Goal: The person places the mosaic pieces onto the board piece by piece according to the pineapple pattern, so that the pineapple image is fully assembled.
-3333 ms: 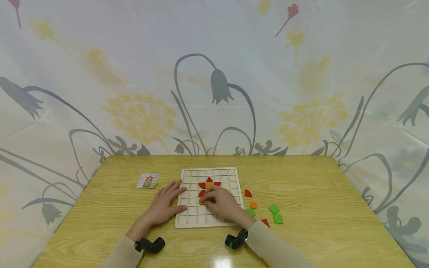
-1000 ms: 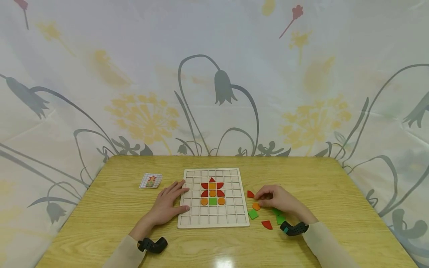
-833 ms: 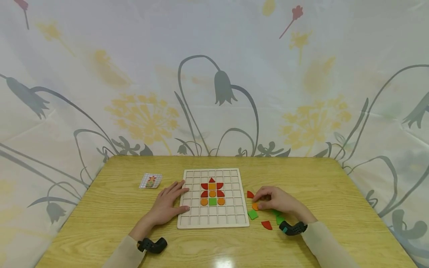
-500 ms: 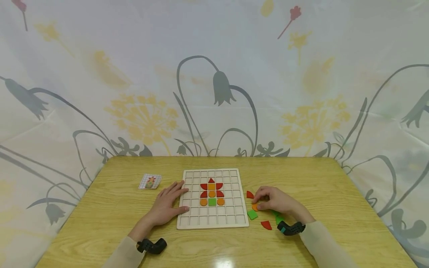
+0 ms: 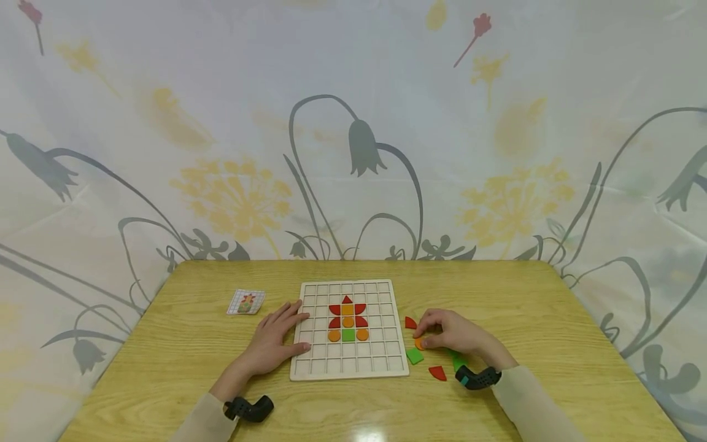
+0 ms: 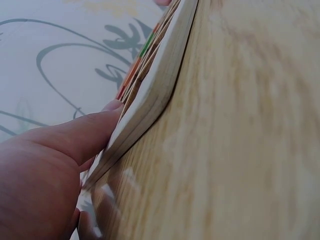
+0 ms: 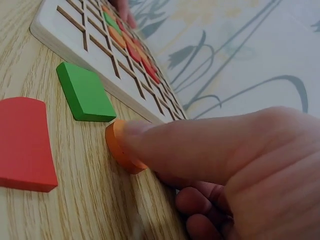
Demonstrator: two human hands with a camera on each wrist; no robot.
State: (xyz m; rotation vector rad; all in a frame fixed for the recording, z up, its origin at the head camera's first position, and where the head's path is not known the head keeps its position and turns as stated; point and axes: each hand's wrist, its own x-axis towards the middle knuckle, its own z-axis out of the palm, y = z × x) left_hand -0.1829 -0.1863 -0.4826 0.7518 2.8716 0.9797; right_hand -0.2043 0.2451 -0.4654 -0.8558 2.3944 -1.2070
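Note:
On the table lies a pale wooden grid board (image 5: pixel 326 362) with red, orange and green flat pieces set in its cells. They form a figure with a red triangle (image 5: pixel 347 299) at its top and a green square (image 5: pixel 348 334) between two orange discs at its bottom. My left hand (image 5: pixel 273 344) rests on the board's left edge, fingers extended; in the left wrist view its thumb (image 6: pixel 95 131) lies over the rim. Right of the board, my right hand (image 5: pixel 453 333) pinches a loose orange disc (image 7: pixel 118 142), which is still at the tabletop.
Loose pieces lie near the right hand: a green square (image 5: pixel 415 356), a red quarter-circle (image 5: pixel 410 322), another red piece (image 5: pixel 437 373) and green pieces (image 5: pixel 458 362) partly under the wrist. A small printed pattern card (image 5: pixel 245 302) lies left of the board.
My right hand has gone from the board to the loose pieces on the right, leaving an orange disc in a left cell, and has closed on another orange disc. My left hand stays put.

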